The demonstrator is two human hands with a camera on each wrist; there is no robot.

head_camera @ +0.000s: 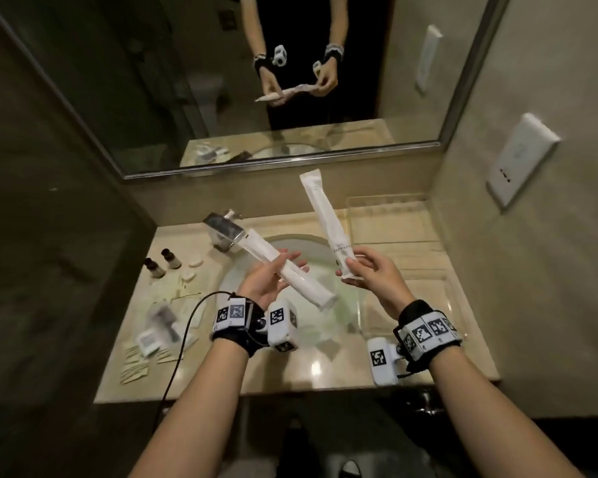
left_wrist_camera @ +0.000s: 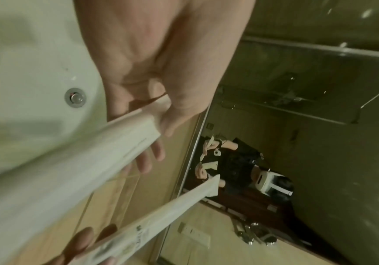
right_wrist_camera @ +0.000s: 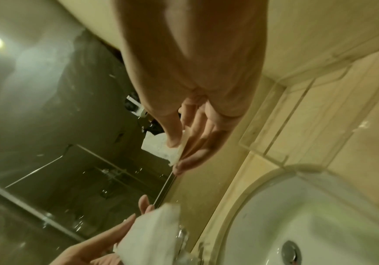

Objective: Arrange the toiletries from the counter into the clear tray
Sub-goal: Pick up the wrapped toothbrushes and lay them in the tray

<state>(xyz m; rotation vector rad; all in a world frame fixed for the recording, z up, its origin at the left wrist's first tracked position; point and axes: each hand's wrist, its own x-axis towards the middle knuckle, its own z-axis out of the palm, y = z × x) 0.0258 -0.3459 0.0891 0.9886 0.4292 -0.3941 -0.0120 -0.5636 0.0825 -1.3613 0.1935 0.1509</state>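
Over the sink I hold two long white toiletry packets. My left hand [head_camera: 280, 267] holds one packet [head_camera: 308, 284] slantwise across its fingers, thumb on top; the left wrist view shows this packet [left_wrist_camera: 81, 161] close up and blurred. My right hand [head_camera: 354, 267] pinches the bottom end of the second packet [head_camera: 325, 219], which stands nearly upright. The thumb presses that packet [right_wrist_camera: 159, 145] against the fingers [right_wrist_camera: 192, 157]. The clear tray [head_camera: 428, 241] sits on the counter to the right of the sink, below and behind my right hand.
A chrome tap [head_camera: 221, 229] stands at the sink's [head_camera: 325, 243] back left. Two small brown bottles [head_camera: 163, 262], white soaps [head_camera: 195, 260] and several sachets [head_camera: 159, 326] lie on the left counter. A mirror [head_camera: 221, 81] hangs behind, and a wall socket [head_camera: 518, 160] is on the right.
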